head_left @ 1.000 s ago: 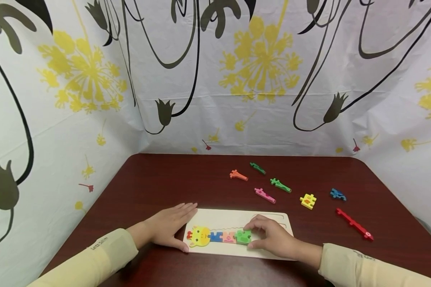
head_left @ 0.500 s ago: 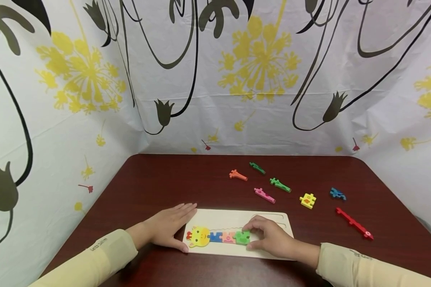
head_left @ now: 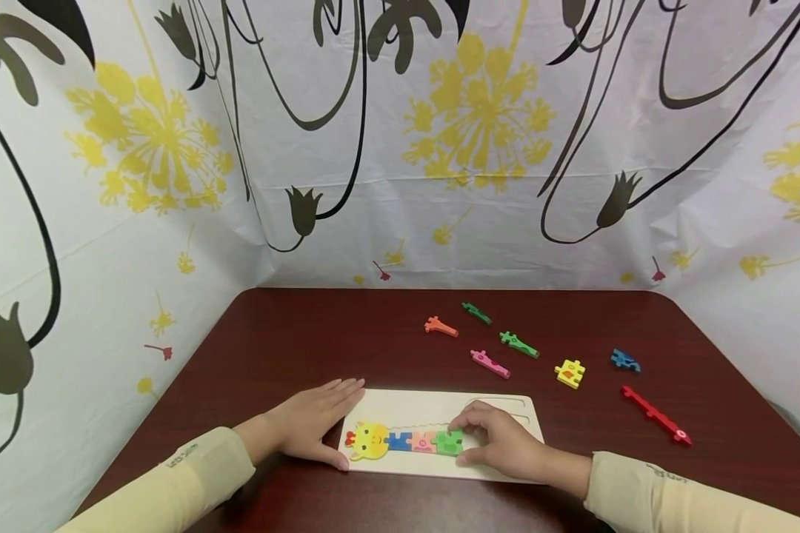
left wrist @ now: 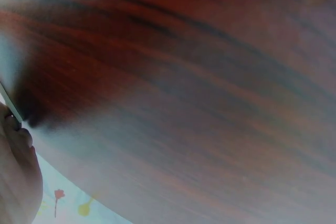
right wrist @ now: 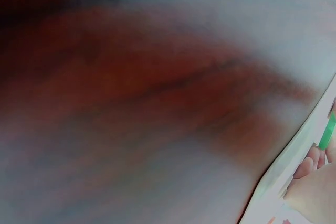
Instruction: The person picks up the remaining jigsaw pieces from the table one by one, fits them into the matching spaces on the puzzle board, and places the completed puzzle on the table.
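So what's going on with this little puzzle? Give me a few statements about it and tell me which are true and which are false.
1. The right hand has its thumb and finger on the green piece. True.
2. Both hands are well away from the board. False: the left hand rests at the left end of the board.
3. The blue piece sits between the yellow giraffe head and the pink piece. True.
4. Every piece is on the board. False: the long red piece, for one, lies on the table.

Green piece now slightly lower
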Tool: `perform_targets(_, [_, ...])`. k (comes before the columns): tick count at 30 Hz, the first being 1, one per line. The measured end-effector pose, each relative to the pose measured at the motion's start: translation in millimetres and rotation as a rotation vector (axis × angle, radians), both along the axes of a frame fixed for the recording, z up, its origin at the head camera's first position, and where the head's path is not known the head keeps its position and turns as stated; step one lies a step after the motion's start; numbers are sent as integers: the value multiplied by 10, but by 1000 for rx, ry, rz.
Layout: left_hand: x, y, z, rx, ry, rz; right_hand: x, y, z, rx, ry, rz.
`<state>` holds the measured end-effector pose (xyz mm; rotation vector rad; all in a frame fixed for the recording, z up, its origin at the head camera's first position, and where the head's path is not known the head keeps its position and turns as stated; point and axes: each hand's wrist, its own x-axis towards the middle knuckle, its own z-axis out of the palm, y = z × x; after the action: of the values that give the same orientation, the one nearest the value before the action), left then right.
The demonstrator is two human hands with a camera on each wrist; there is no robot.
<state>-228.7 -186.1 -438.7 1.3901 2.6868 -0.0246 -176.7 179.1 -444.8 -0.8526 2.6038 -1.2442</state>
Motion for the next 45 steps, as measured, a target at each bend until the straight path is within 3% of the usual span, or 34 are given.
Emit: perform_targets(45, [-5, -1, -15, -5, 19, -2, -13, -27, 17, 37, -12, -35])
